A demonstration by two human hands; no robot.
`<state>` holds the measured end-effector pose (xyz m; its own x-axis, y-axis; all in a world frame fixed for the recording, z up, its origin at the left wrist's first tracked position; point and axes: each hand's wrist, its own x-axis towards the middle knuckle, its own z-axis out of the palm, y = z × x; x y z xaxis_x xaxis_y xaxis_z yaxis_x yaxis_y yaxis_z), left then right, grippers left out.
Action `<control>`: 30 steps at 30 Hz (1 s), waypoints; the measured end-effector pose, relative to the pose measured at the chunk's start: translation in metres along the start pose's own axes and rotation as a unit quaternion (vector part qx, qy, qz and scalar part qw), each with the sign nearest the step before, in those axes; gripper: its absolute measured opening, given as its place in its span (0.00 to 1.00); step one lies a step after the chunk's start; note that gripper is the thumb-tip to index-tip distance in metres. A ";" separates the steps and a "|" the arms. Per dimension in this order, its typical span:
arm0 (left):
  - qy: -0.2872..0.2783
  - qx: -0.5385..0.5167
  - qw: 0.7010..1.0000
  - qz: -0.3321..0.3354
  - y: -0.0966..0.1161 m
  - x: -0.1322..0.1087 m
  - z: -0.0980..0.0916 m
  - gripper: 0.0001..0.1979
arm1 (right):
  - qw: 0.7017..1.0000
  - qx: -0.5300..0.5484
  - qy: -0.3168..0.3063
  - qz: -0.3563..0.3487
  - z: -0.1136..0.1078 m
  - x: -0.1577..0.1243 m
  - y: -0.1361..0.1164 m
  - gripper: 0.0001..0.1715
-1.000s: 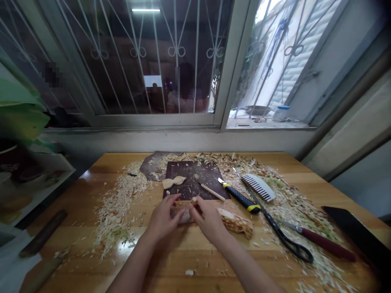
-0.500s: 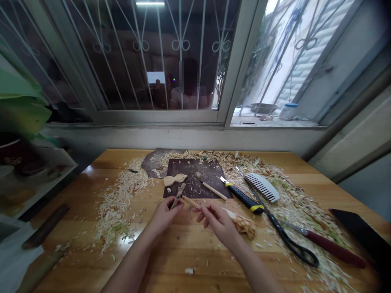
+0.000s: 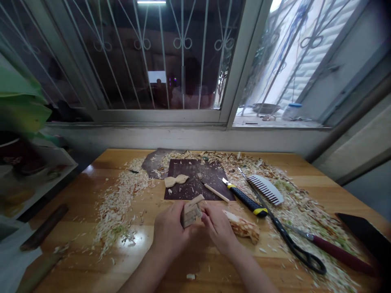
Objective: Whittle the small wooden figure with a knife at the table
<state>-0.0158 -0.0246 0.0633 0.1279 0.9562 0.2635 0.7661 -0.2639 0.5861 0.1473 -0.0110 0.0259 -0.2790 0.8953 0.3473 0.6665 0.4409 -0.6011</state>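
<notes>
Over the front of the table, my left hand (image 3: pixel 169 228) closes around a small pale carved wooden piece (image 3: pixel 191 211) with a blocky, notched end facing me. My right hand (image 3: pixel 220 228) is close beside it, its fingers curled and pinched at the piece's right edge. The fingers hide part of the wood. Beside my right hand lies a partly stripped wood chunk (image 3: pixel 244 228). Beyond both hands, a bow-shaped wooden carving (image 3: pixel 176 180) and a thin tool with a pale wooden handle (image 3: pixel 216 192) rest on a dark mat (image 3: pixel 189 167).
To the right lie a black-and-yellow craft knife (image 3: pixel 246 200), a white comb (image 3: pixel 265 189), a long tool with a black looped handle (image 3: pixel 293 244), a maroon-handled tool (image 3: pixel 339 250) and a black flat object (image 3: pixel 363 232). Wood shavings (image 3: pixel 117 203) ring the mat. A dark stick (image 3: pixel 45 226) lies left.
The wooden piece has been turned so its blocky end faces me, and its thin stick no longer shows. My right hand has moved in closer, its fingers now more curled.
</notes>
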 end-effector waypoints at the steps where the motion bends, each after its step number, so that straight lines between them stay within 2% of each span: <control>1: 0.003 0.008 1.000 0.005 0.001 0.000 0.000 0.08 | 1.000 0.010 -0.003 -0.007 0.000 0.000 0.001 0.23; 4: 0.008 0.026 1.000 0.007 0.003 -0.002 -0.001 0.05 | 0.999 0.040 -0.002 -0.021 0.000 0.000 0.003 0.22; 12: 0.017 0.026 0.999 0.022 0.008 -0.008 -0.003 0.06 | 0.993 0.030 0.086 -0.069 -0.004 -0.004 -0.012 0.13; 17: -0.009 0.012 1.000 0.026 0.012 -0.009 -0.004 0.06 | 0.991 0.032 0.100 -0.077 -0.005 -0.007 -0.012 0.12; 23: -0.035 -0.021 0.998 0.043 0.014 -0.009 -0.006 0.10 | 0.988 0.013 0.119 -0.094 -0.006 -0.010 -0.010 0.12; 30: 0.022 0.036 0.994 0.101 0.013 -0.013 -0.004 0.08 | 0.983 0.023 0.137 -0.116 -0.004 -0.014 -0.007 0.10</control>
<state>-0.0099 -0.0408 0.0709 0.2560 0.8779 0.4046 0.7716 -0.4377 0.4616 0.1488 -0.0269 0.0281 -0.2183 0.7221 0.6565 0.5733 0.6392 -0.5125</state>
